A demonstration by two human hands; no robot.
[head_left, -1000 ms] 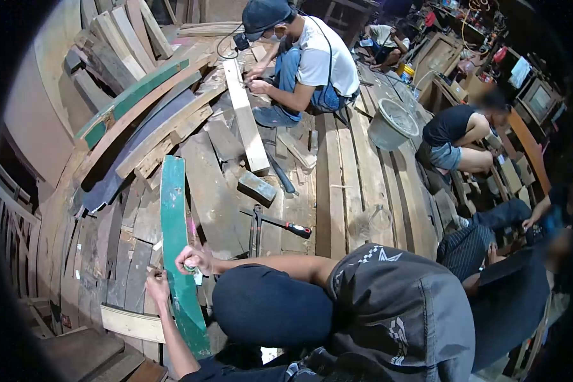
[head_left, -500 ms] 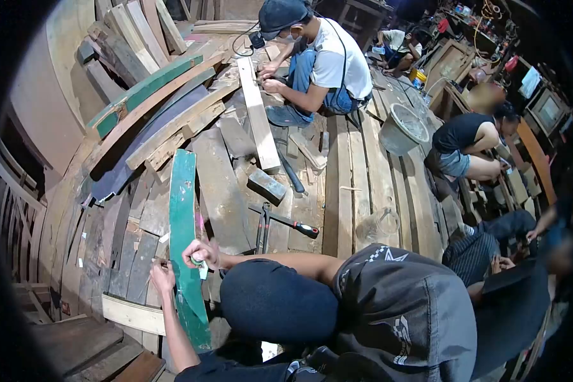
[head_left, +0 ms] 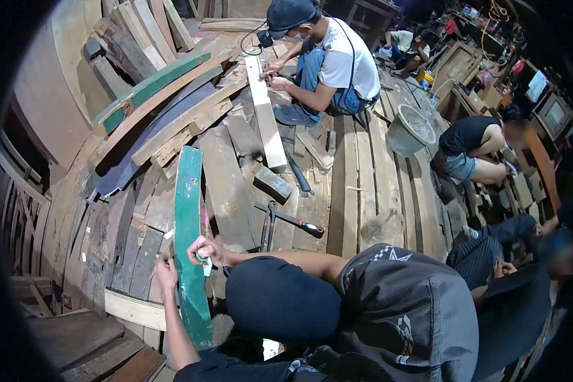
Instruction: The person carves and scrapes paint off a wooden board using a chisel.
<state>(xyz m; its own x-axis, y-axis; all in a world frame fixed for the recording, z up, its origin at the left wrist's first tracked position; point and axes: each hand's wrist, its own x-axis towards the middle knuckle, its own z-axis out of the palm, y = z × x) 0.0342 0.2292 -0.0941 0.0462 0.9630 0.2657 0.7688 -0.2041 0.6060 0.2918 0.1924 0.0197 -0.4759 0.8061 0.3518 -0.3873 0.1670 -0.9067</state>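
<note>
A long, slightly curved plank (head_left: 189, 191) with worn green paint lies in front of me, running away from my body. My right hand (head_left: 207, 251) is over its right edge, fingers closed around a small green-and-white object (head_left: 205, 260) whose kind I cannot make out. Just off the plank's left edge is my left hand (head_left: 166, 272), its fingertips pinched together. Whatever those fingertips hold, if anything, is too small to tell. My bent knee (head_left: 280, 298) is to the right of the plank.
Pincers (head_left: 269, 226) and a tool with a red-and-black handle (head_left: 312, 229) lie right of the plank, near a dark block (head_left: 272, 183) and hammer (head_left: 297, 173). A co-worker (head_left: 344, 60) squats ahead by a pale beam (head_left: 264, 114). A bucket (head_left: 410, 130) stands right.
The view has shifted slightly, so the scene sits a little farther right. Both my hands stay beside the green plank, the right still gripping the small green-and-white object.
</note>
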